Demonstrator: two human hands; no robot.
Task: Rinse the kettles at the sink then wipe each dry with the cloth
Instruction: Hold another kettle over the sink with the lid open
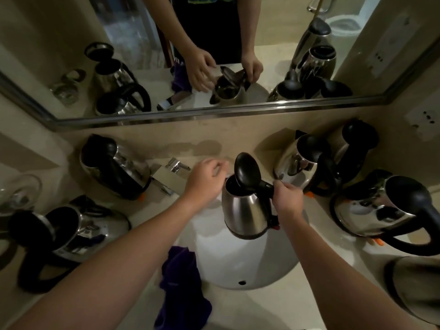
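Purple cloth (pixel 182 285) lies crumpled on counter by white round sink (pixel 238 265). Your R hand (pixel 287 198) grips black handle of steel kettle (pixel 245 210), lid up, held over sink. L hand (pixel 204 179) hangs w/ fingers loosely curled nr chrome tap (pixel 175 166), holding nothing.

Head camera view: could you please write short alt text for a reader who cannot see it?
A person's right hand holds a steel kettle by its handle over the white sink, lid open, while the left hand reaches toward the tap. More kettles stand either side; a purple cloth lies by the basin.
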